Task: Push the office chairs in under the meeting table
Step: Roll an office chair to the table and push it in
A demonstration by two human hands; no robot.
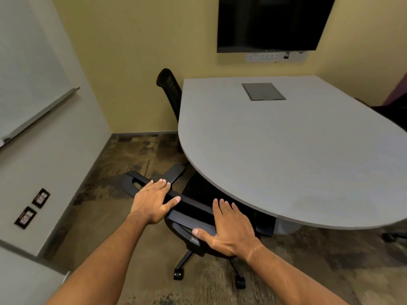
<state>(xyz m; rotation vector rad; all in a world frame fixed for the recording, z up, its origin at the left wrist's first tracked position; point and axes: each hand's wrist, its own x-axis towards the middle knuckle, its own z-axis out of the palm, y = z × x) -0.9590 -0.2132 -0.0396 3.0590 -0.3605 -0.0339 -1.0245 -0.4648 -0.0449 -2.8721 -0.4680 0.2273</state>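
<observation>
A black office chair [193, 211] stands at the rounded near end of the grey meeting table [286, 155], its seat partly under the tabletop and its castors on the carpet. My left hand [152, 200] lies flat on the top edge of the chair's backrest, fingers extended. My right hand [229, 227] rests on the backrest's right part, fingers spread, thumb along the frame. A second black chair [169, 89] sits tucked against the table's far left side. Part of another dark chair [394, 111] shows at the right edge.
A wall with sockets [33, 208] and a whiteboard ledge [41, 111] runs close on the left. A dark screen [273, 23] hangs on the far wall. A grey cable hatch [263, 91] is set in the tabletop. Patterned carpet lies between wall and table.
</observation>
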